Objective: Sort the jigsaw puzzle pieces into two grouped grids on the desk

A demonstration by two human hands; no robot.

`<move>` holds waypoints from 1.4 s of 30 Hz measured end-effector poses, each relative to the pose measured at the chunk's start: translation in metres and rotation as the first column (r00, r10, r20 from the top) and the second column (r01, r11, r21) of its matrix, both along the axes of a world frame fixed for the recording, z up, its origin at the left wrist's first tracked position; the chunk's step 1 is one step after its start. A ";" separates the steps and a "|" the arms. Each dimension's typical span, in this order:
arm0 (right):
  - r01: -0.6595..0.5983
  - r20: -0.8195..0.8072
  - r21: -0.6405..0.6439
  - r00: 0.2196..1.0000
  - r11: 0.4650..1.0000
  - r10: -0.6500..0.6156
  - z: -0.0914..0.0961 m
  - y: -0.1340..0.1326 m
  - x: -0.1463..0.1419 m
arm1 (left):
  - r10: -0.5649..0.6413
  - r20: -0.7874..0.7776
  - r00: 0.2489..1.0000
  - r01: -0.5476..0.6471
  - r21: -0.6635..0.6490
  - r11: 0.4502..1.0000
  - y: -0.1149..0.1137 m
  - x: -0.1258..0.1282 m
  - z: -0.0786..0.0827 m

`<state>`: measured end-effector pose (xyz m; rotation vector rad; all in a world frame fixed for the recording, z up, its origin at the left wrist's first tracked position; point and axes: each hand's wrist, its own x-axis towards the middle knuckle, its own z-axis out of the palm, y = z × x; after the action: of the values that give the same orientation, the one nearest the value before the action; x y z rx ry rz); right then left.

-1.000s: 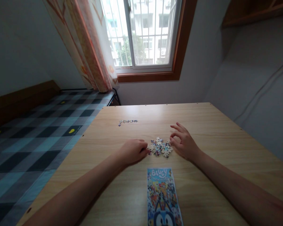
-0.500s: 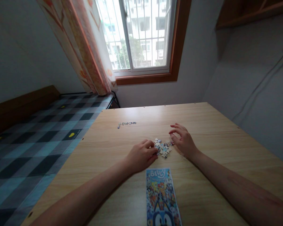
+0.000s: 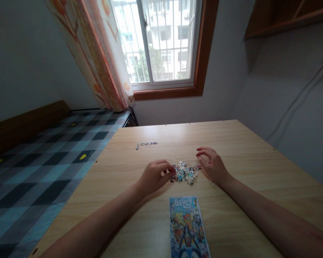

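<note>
Take the heap of puzzle pieces (image 3: 187,173) as the centre of the dial, with the far wall at twelve. It lies loose on the pale wood-grain table (image 3: 244,154), whose bare top catches window light along its far edge. At ten o'clock sits a short joined strip (image 3: 146,144), bent at its left end. At six lies a printed sheet or box (image 3: 187,225) lettered "BLUEY", running out of sight.

The left hand (image 3: 158,175) is at nine, at the heap's edge, thumb and forefinger narrowed together; I cannot tell whether they pinch a piece. The right hand (image 3: 211,163) is at two, just beside the heap, its fingers loosely bent and a little apart.

Around us, a bed (image 3: 70,161) in checked cloth runs along nine o'clock, a flowered curtain (image 3: 97,53) hangs at eleven, and a barred, brown-framed window (image 3: 164,43) glows near twelve. A wooden shelf (image 3: 288,21) juts out at one; a cable (image 3: 298,98) trails down the wall at two.
</note>
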<state>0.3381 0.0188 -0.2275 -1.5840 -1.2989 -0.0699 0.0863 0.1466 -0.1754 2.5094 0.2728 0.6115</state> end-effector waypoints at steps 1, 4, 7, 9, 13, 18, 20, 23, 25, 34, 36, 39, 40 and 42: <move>-0.007 -0.001 -0.003 1.000 1.000 0.007 0.000 -0.001 0.000 | 0.093 0.018 0.996 -0.092 -0.052 0.994 0.009 -0.002 0.000; -0.020 -0.009 -0.010 1.000 1.000 0.020 -0.002 -0.002 0.001 | 0.333 0.034 0.942 -0.324 -0.160 0.933 0.039 -0.008 -0.005; -0.025 -0.017 -0.014 1.000 1.000 0.025 -0.004 -0.002 0.001 | 0.465 -0.002 0.885 -0.455 -0.208 0.866 0.065 -0.014 -0.010; -0.029 -0.021 -0.015 0.999 0.999 0.029 -0.004 -0.002 0.001 | 0.516 -0.055 0.855 -0.519 -0.142 0.843 0.074 -0.018 -0.011; -0.037 -0.031 -0.013 0.999 0.999 0.037 -0.003 -0.002 0.000 | 0.563 -0.156 0.812 -0.555 0.092 0.827 0.079 -0.023 -0.010; -0.053 -0.042 -0.030 0.998 0.998 0.052 -0.003 -0.003 0.000 | 0.628 -0.232 0.743 -0.566 0.282 0.775 0.079 -0.027 -0.006; -0.057 -0.044 -0.035 0.998 0.998 0.055 -0.003 -0.003 0.000 | 0.665 -0.244 0.706 -0.568 0.366 0.737 0.081 -0.031 0.000; -0.056 -0.047 -0.034 0.997 0.998 0.054 -0.003 -0.003 0.000 | 0.625 -0.216 0.750 -0.483 0.466 0.741 0.087 -0.038 0.009; -0.054 -0.048 -0.035 0.997 0.998 0.052 -0.004 -0.003 0.000 | 0.495 -0.233 0.837 -0.334 0.498 0.800 0.090 -0.041 0.011; -0.053 -0.093 -0.053 0.994 0.997 0.048 -0.005 -0.004 0.001 | 0.282 -0.311 0.907 -0.100 0.492 0.865 0.091 -0.042 0.000; -0.057 -0.107 -0.055 0.993 0.997 0.051 -0.004 -0.004 0.000 | 0.336 -0.319 0.886 -0.135 0.516 0.846 0.088 -0.040 0.000; -0.068 -0.112 -0.063 0.992 0.996 0.061 -0.004 -0.004 0.000 | 0.439 -0.323 0.838 -0.215 0.545 0.811 0.081 -0.035 -0.001; -0.072 -0.112 -0.068 0.992 0.995 0.064 -0.004 -0.004 0.000 | 0.471 -0.326 0.820 -0.238 0.553 0.798 0.078 -0.033 -0.001; -0.080 -0.113 -0.081 0.991 0.994 0.070 -0.005 -0.004 0.000 | 0.522 -0.337 0.783 -0.273 0.568 0.776 0.074 -0.030 -0.002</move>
<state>0.3384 0.0152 -0.2326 -1.5865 -1.2879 0.1202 0.0559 0.2210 -0.1774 3.1102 0.9979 0.2021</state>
